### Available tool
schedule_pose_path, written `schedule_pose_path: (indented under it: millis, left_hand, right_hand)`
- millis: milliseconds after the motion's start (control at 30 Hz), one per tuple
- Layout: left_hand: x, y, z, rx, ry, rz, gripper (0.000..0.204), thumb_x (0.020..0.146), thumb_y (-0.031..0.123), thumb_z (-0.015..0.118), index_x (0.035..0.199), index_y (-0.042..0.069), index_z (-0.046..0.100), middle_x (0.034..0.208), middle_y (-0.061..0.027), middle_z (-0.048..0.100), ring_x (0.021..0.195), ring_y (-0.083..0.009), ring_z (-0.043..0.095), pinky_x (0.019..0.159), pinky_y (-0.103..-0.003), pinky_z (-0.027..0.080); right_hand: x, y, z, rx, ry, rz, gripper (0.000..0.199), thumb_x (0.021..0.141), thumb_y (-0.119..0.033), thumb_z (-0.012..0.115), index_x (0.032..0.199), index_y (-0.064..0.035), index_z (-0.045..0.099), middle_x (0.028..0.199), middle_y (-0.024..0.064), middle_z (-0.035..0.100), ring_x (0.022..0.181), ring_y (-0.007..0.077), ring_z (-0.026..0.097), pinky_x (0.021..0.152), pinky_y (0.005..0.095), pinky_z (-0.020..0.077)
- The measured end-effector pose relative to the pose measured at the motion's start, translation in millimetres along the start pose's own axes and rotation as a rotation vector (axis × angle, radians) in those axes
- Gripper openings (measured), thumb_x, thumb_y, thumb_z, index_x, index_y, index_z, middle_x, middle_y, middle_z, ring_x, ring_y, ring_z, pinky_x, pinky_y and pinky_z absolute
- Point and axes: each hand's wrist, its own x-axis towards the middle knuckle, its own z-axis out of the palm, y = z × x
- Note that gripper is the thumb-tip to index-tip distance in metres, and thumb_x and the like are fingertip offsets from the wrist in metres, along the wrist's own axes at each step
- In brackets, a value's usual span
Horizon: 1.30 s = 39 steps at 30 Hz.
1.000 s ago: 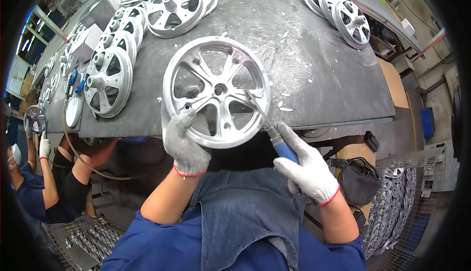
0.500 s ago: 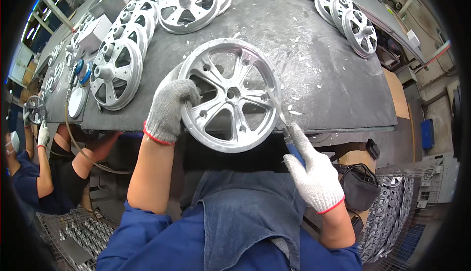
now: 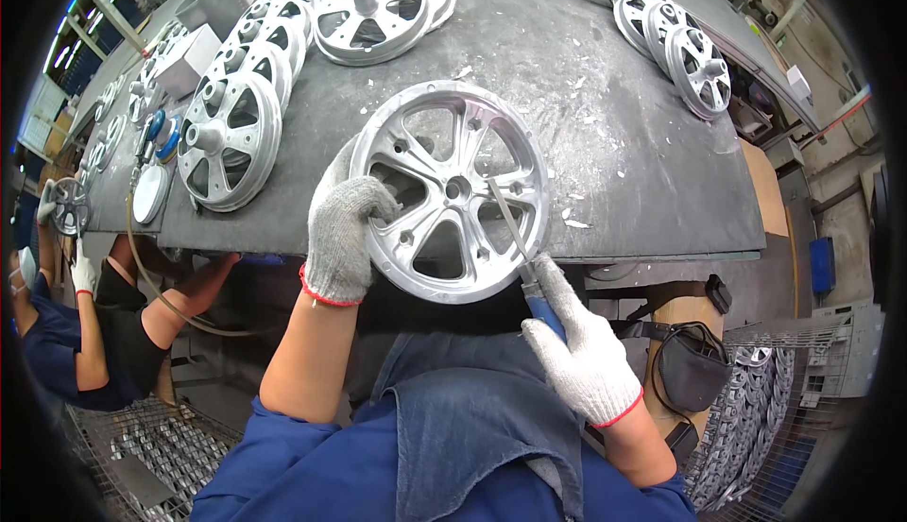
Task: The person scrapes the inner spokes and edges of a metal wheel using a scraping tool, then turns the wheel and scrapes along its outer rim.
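Spoked metal wheel (image 3: 442, 197) is at the near edge of the counter (image 3: 652, 191), its face toward the wearer and its lower rim reaching past that edge. The gloved left hand (image 3: 342, 239) grasps the rim on the left, fingers curled over it toward an opening between spokes. The gloved right hand (image 3: 588, 357) is clenched around a blue-handled tool (image 3: 546, 317), whose slender metal blade (image 3: 513, 224) crosses the right side of the wheel with its tip near the hub; whether it presses on the metal cannot be told.

The likeliest trouble seems a slip: too much push along the blade could send the tip across the hub toward the left fingers, or leave a scratch on a spoke. Because the lower rim overhangs, a loosened left grip might let the wheel tip off the counter. Knit gloves could also snag on a rough edge. Pale chips (image 3: 576, 223) lie scattered nearby; if any sits under the rim, which is hidden, the wheel could slide or rock.
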Motion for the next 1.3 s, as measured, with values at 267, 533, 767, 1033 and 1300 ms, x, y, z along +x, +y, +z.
schedule_pose_path:
  millis: [267, 533, 767, 1033, 1300]
  left_hand:
    - [-33, -34, 37, -0.433, 0.108, 0.228, 0.050, 0.096, -0.001, 0.061, 0.146, -0.006, 0.060, 0.127, -0.0171, 0.069, 0.106, -0.0215, 0.072, 0.093, -0.029, 0.060]
    - [31, 23, -4, -0.328, -0.224, -0.175, 0.058, 0.101, 0.011, 0.065, 0.156, -0.006, 0.055, 0.138, -0.0187, 0.070, 0.122, -0.0288, 0.071, 0.099, -0.041, 0.065]
    - [39, 25, -10, -0.118, -0.186, -0.231, 0.054, 0.088, 0.001, 0.062, 0.141, -0.005, 0.068, 0.114, -0.0116, 0.073, 0.096, -0.0184, 0.072, 0.087, -0.030, 0.061]
    - [30, 31, 8, -0.206, -0.124, -0.227, 0.053, 0.087, 0.001, 0.058, 0.139, -0.007, 0.066, 0.110, -0.0160, 0.072, 0.100, -0.0269, 0.078, 0.085, -0.037, 0.067]
    - [-22, 6, 27, -0.391, 0.003, 0.029, 0.059, 0.089, 0.002, 0.055, 0.146, -0.011, 0.057, 0.128, -0.0208, 0.067, 0.114, -0.0263, 0.071, 0.103, -0.038, 0.062]
  right_hand:
    - [13, 3, -13, 0.622, -0.269, 0.316, 0.090, 0.100, -0.010, 0.076, 0.177, -0.0072, 0.032, 0.153, 0.0217, 0.070, 0.075, 0.0189, 0.076, 0.063, 0.0319, 0.0600]
    - [30, 23, -21, 0.076, 0.133, -0.123, 0.079, 0.099, -0.017, 0.080, 0.170, -0.0080, 0.048, 0.147, 0.0220, 0.074, 0.130, 0.0303, 0.076, 0.109, 0.0386, 0.0566]
    - [39, 29, -11, -0.146, 0.162, -0.296, 0.063, 0.103, -0.018, 0.076, 0.163, -0.0125, 0.058, 0.130, 0.0225, 0.079, 0.116, 0.0389, 0.078, 0.099, 0.0436, 0.0609]
    - [22, 17, -1, -0.090, 0.060, -0.264, 0.065, 0.103, -0.017, 0.076, 0.164, -0.0086, 0.055, 0.135, 0.0234, 0.077, 0.120, 0.0379, 0.077, 0.102, 0.0421, 0.0605]
    - [20, -3, -10, 0.553, -0.395, 0.280, 0.087, 0.097, -0.014, 0.078, 0.175, -0.0067, 0.039, 0.151, 0.0167, 0.070, 0.067, 0.0070, 0.063, 0.059, 0.0238, 0.0543]
